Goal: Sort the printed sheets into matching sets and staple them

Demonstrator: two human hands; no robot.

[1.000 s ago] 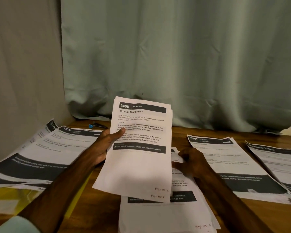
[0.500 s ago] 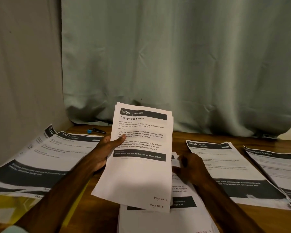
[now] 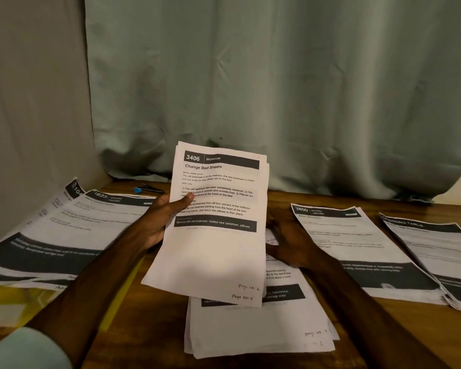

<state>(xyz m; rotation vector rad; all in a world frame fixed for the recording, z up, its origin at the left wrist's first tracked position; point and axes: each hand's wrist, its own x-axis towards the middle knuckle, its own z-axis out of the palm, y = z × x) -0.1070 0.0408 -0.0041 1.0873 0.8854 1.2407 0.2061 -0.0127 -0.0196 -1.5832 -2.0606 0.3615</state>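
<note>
The side piles [image 3: 77, 230] of paper spread out beyond both hands on the table [image 3: 383, 342]. The middle pile [image 3: 250, 331] lies right under the hands. Above it stand the held sheets [image 3: 216, 249]. They look thin, light and floppy, so I think they could slide apart. The side edge is the best place to hold them. The top page is white with black bars and says "Change Bed Sheets". The left hand [image 3: 165, 222] pinches them, thumb in front. The right hand [image 3: 290, 241] is half hidden behind them, so I cannot tell its grip.
</note>
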